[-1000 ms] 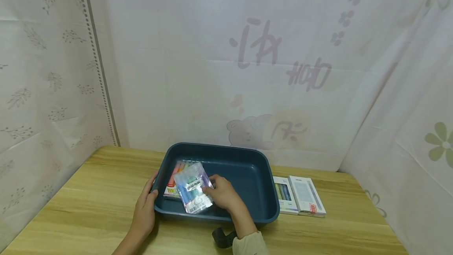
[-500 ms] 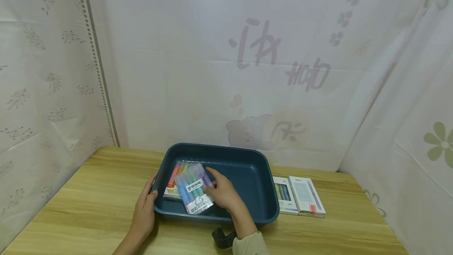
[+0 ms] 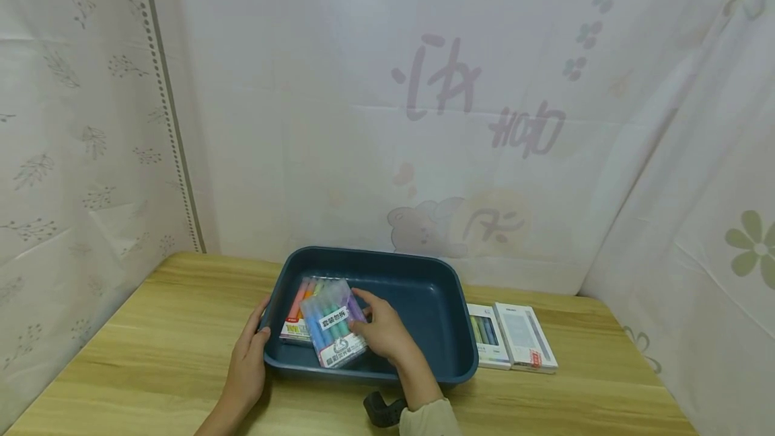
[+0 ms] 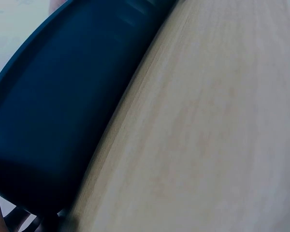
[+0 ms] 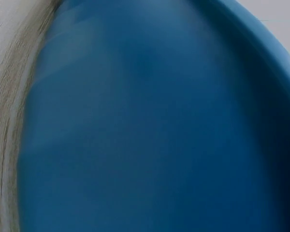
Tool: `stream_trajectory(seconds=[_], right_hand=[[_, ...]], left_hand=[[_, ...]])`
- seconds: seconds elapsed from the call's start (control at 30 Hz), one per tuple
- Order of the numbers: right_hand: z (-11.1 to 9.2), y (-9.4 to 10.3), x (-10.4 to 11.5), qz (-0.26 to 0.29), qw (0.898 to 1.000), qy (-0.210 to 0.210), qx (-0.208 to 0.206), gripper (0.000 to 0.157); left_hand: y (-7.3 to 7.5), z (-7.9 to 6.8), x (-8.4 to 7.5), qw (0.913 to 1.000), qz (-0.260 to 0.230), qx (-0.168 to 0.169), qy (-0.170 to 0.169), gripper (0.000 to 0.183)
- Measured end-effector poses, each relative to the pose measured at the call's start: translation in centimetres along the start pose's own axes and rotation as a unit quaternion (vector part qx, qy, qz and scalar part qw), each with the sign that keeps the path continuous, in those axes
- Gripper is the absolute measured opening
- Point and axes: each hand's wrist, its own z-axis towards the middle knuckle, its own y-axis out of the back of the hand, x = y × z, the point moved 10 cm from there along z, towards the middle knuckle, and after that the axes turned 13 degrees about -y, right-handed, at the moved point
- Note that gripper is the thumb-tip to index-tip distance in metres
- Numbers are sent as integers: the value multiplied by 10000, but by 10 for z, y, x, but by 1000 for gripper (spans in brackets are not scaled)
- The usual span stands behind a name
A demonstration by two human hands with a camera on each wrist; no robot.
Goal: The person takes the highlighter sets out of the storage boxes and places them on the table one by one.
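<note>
In the head view, my right hand [image 3: 383, 330] reaches into a dark blue plastic bin [image 3: 418, 375] and grips the right edge of a clear pack of highlighters [image 3: 329, 332], blue, green and purple, with a white label. The pack slants over another pack of markers [image 3: 295, 309], pink, orange and yellow, which it partly covers at the bin's left end. My left hand [image 3: 245, 355] rests against the outside of the bin's left wall, fingers fairly straight along it, thumb by the near corner. Both wrist views show mostly the bin's outer wall [image 4: 63, 106].
Right of the bin, two white flat boxes lie side by side on the wooden table [image 3: 151, 342]: a box with a window of coloured sticks [image 3: 486, 330] and a paler box [image 3: 525, 336]. A black wrist mount [image 3: 383, 410] sits under my right wrist. Patterned curtains stand behind.
The highlighter pack has tipped so its glare is gone and its pens and label show plainly; it shifted slightly right. My right forefinger stretched along its far edge. The left hand stayed put.
</note>
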Motion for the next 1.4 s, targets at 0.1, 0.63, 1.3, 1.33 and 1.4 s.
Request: stream_trajectory(seconds=[0.1, 0.63, 1.3, 1.33, 1.4], right_hand=[[0, 1, 1, 74, 10000, 21, 25, 63], [-2, 8, 3, 337, 9993, 125, -82, 60], [-16, 40, 21, 740, 9967, 202, -266, 59], [-17, 42, 22, 784, 9963, 210, -270, 59], [-19, 44, 23, 854, 9957, 231, -272, 60]], left_hand=[[0, 0, 0, 10000, 12, 17, 20, 52], [-1, -1, 0, 10000, -2, 13, -1, 51], [0, 0, 7, 9997, 49, 42, 246, 54], [-1, 0, 7, 9997, 51, 43, 252, 54], [-2, 0, 7, 9997, 22, 52, 251, 54]])
